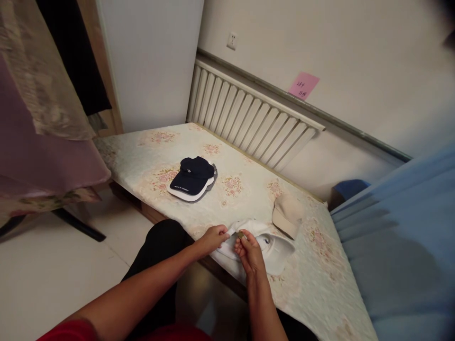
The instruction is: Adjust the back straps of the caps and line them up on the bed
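Observation:
A white cap [273,246] lies near the front edge of a bed with a floral cover [149,156]. My left hand [212,238] grips the cap's back strap from the left, fingers closed. My right hand [249,250] pinches the small metal buckle on the same strap, fingers curled. A beige cap [287,214] sits just behind the white one. Further back to the left, a dark navy cap [194,174] rests on top of another white cap.
A white radiator [249,118] runs along the wall behind the bed, with a pink note [303,85] above it. Blue fabric [401,246] covers the right side. Hanging cloths [39,123] stand at the left over a pale floor. My dark-trousered knee [159,246] is against the bed edge.

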Demonstrator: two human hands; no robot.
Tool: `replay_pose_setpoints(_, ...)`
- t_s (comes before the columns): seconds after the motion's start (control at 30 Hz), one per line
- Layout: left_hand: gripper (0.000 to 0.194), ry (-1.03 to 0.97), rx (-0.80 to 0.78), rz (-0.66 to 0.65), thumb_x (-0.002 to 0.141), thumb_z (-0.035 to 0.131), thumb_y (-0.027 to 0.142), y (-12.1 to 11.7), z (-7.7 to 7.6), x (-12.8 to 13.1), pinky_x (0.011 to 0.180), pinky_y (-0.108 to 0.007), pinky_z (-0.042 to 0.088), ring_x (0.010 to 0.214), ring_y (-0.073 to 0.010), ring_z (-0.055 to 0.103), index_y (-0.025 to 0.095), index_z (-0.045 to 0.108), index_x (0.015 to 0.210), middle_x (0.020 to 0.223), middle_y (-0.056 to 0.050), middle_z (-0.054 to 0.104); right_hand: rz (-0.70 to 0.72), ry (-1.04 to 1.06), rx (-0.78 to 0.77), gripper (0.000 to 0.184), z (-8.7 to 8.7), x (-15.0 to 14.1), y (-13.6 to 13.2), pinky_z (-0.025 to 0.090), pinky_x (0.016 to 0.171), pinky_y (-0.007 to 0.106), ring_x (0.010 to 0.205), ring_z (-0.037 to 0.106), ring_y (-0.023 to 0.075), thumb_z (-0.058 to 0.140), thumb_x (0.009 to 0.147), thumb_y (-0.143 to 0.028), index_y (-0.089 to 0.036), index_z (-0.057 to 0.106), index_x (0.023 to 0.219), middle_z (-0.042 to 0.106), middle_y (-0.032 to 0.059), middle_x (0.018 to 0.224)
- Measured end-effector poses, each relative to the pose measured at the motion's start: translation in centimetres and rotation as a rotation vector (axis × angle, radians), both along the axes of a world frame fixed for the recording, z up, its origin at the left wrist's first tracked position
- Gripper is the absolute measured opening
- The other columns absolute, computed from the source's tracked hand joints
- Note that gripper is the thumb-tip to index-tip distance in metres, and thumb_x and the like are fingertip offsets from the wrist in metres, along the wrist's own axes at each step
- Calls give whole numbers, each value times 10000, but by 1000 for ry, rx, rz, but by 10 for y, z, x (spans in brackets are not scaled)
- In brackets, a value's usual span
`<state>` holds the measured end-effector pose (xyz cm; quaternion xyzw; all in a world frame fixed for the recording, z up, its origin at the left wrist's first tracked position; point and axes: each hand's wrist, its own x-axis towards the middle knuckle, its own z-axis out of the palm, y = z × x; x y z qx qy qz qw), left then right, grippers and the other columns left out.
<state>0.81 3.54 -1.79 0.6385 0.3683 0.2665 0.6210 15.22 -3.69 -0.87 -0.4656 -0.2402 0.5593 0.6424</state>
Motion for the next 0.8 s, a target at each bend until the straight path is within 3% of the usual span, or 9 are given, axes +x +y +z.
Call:
replay_pose_setpoints(0.33, 202, -11, -33, -90, 721, 478, 367, -3, 1, 9, 493, -218, 375, 527, -91, 406, 172, 486, 667, 580, 51, 403, -6, 137, 32, 344, -8, 2, 2, 443, 490, 159, 546, 551, 74, 795, 620, -207, -183, 616, 913, 622, -23, 635)
replay_pose_setpoints(0.8, 184, -61, -179, -115, 708, 462, 351, -5, 9, 7, 463, -215, 320, 468, -82, 378, 173, 497, 680, 562, 53, 410, -11, 172, 37, 362, -8, 0, 0, 452, 511, 163, 553, 563, 79, 797, 614, -183, -176, 610, 924, 621, -21, 609)
